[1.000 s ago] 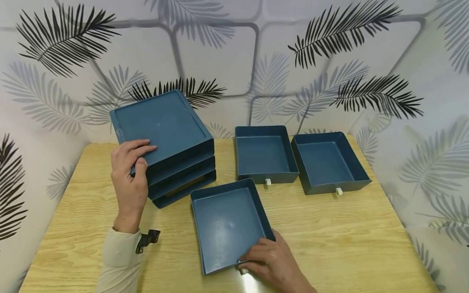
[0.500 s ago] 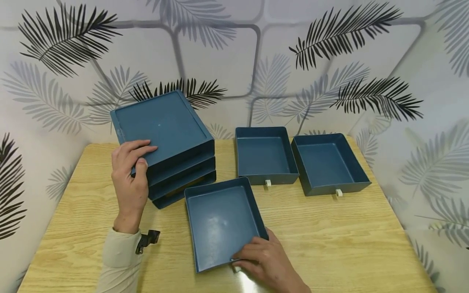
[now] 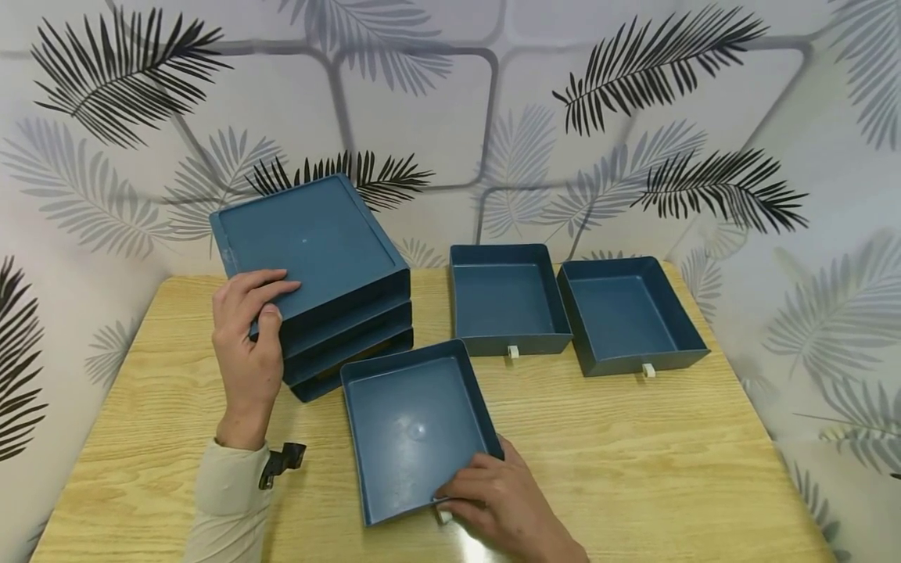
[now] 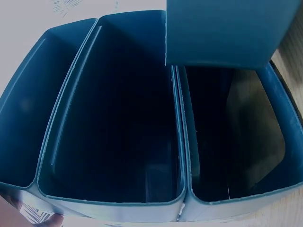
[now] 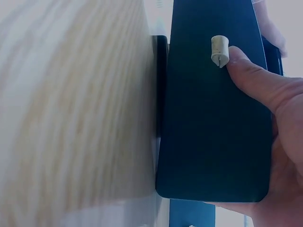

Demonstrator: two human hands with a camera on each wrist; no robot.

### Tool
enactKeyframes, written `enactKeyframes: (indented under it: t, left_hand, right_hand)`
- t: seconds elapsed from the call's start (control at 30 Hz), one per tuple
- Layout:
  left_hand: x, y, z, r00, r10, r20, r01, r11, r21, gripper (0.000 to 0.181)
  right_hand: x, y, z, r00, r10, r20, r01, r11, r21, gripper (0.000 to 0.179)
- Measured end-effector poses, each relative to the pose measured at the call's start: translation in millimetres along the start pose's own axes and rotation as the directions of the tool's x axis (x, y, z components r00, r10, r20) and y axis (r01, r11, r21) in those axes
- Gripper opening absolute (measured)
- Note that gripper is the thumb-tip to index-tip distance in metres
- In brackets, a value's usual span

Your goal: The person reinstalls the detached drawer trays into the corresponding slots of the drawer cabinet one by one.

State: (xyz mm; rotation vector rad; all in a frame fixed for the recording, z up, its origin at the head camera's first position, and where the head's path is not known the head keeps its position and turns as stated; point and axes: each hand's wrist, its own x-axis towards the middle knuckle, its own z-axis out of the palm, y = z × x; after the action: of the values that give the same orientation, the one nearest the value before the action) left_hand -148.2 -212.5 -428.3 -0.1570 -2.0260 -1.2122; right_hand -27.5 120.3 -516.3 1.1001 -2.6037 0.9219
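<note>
A blue drawer cabinet (image 3: 310, 242) with three open slots (image 4: 118, 109) stands at the left of the table, turned at an angle. My left hand (image 3: 248, 336) rests on its near left top corner, fingers lying on the top and thumb down at the edge. My right hand (image 3: 500, 493) grips the front wall of a blue drawer (image 3: 415, 430), thumb outside beside the small pale knob (image 5: 219, 49), fingers inside. The drawer's far corner is close in front of the lowest slot. In the left wrist view, the drawer's end (image 4: 218, 33) covers part of that slot; contact cannot be told.
Two more blue drawers, a middle one (image 3: 507, 301) and a right one (image 3: 633, 313), sit side by side at the back right, pale knobs facing me. The wooden table (image 3: 633, 469) meets a leaf-patterned wall covering (image 3: 422, 102) behind.
My right hand has slid the drawer leftward, bringing its far left corner nearer the cabinet. The left hand and the cabinet stay where they were.
</note>
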Motion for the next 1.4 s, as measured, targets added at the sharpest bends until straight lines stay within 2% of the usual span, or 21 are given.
enactKeyframes:
  t: [0.13,0.33,0.6,0.87,1.07,1.4]
  left_hand:
    - [-0.6,-0.6,-0.5,1.000,0.003,-0.001,-0.003,1.000,-0.003,0.038]
    - [-0.3,-0.2,-0.6,1.000,0.010,0.000,-0.010,1.000,-0.005,0.038]
    - [0.6,0.6,-0.1,1.000,0.004,0.004,-0.004,1.000,0.000,0.038]
    - [1.2,9.7,0.8,1.000,-0.013,0.001,0.013,1.000,0.001,0.038]
    - [1.3,4.6,0.5,1.000,-0.005,-0.002,0.005,1.000,-0.002,0.038]
    - [0.5,0.0,-0.5,1.000,-0.006,0.001,0.006,1.000,-0.003,0.039]
  right_hand:
    - [2.7,0,1,1.000,-0.020,0.012,0.020,1.000,0.001,0.009]
    - [8.1,-1,3,0.999,0.012,0.047,-0.012,1.000,-0.004,0.007]
    - [12.1,0,5,0.999,-0.012,0.033,0.014,0.999,-0.038,0.008]
    - [13.7,1,6,0.999,-0.037,0.023,0.038,0.999,-0.037,0.008]
    - [15.6,0,7,0.998,-0.055,0.010,0.055,0.998,0.008,0.007]
    - [18.5,1,9,0.997,-0.080,-0.001,0.080,0.997,0.005,0.006]
